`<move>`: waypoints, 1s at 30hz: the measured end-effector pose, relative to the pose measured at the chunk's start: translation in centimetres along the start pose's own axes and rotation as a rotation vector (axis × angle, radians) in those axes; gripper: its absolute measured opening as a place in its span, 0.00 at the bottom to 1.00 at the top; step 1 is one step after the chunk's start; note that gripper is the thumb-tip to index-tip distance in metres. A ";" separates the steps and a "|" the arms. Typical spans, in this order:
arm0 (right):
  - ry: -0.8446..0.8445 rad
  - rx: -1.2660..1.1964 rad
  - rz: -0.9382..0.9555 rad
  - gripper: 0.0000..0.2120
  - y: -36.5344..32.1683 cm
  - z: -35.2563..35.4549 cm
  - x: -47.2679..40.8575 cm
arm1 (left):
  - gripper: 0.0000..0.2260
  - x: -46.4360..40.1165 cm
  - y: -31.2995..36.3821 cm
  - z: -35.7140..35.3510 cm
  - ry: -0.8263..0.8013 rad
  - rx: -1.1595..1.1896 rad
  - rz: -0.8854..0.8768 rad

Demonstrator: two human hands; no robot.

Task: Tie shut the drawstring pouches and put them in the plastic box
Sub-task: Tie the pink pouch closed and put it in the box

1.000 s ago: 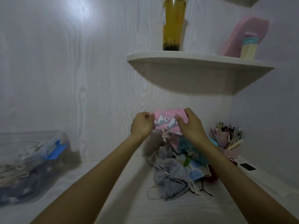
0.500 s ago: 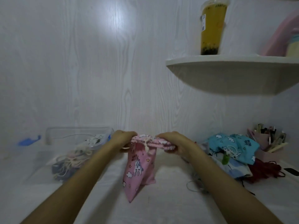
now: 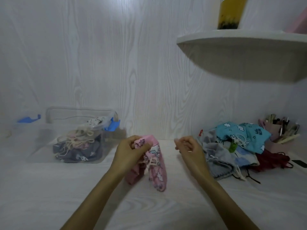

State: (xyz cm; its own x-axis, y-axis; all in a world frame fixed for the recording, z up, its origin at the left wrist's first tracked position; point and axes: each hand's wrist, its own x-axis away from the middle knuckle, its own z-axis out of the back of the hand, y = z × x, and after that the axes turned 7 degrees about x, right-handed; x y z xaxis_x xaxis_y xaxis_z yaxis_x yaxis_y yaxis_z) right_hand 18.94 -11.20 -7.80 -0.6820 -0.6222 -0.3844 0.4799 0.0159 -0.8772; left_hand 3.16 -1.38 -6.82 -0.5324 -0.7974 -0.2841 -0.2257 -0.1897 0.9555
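My left hand (image 3: 131, 152) grips the folded pink unicorn pouch (image 3: 157, 165) at its top; the pouch droops over the white desk and its cream drawstring hangs in a knot at the front. A short way to the right, my right hand (image 3: 189, 149) hovers apart from the pouch with fingers curled and nothing seen in it. The clear plastic box (image 3: 54, 130) with blue clips stands at the left, several pouches with cream cords inside. A pile of loose pouches (image 3: 239, 141), blue, grey and dark red, lies at the right.
A pink pen holder (image 3: 279, 131) full of pens stands in the right corner. A white corner shelf (image 3: 240, 52) juts out above the pile, with a yellow drink cup (image 3: 230, 13) on it. A small dark object (image 3: 299, 163) lies at the desk's right edge.
My right hand has let go of the pink pouch and drawn away to the right. My left hand now holds the pouch alone, folded over. The view has turned left and down.
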 end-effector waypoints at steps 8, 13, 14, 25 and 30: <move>-0.309 0.217 0.114 0.14 1.8 -0.3 2.1 | 0.12 -0.1 -1.2 -1.6 -0.217 -0.119 -0.032; -0.207 -0.105 -0.272 0.07 2.8 0.9 0.9 | 0.24 -1.0 -4.1 0.7 -0.202 -0.746 -0.269; -0.206 -0.155 -0.333 0.08 2.8 1.1 0.9 | 0.23 -1.2 -4.3 1.0 -0.186 -0.860 -0.316; -0.300 -0.284 -0.457 0.15 3.2 1.4 0.5 | 0.16 -6.5 -1.4 0.5 -0.404 -0.790 -0.175; -0.399 -0.251 -0.455 0.13 2.7 1.0 1.0 | 0.08 -1.6 -0.9 1.3 -0.073 -0.437 -0.181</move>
State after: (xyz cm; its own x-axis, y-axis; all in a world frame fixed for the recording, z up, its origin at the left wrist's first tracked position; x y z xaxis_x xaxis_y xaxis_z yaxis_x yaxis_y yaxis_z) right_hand 20.10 -12.61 -10.27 -0.5059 -0.8520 0.1346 0.0155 -0.1650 -0.9862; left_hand 3.16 0.80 -7.38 -0.5756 -0.6902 -0.4384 0.0364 -0.5573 0.8295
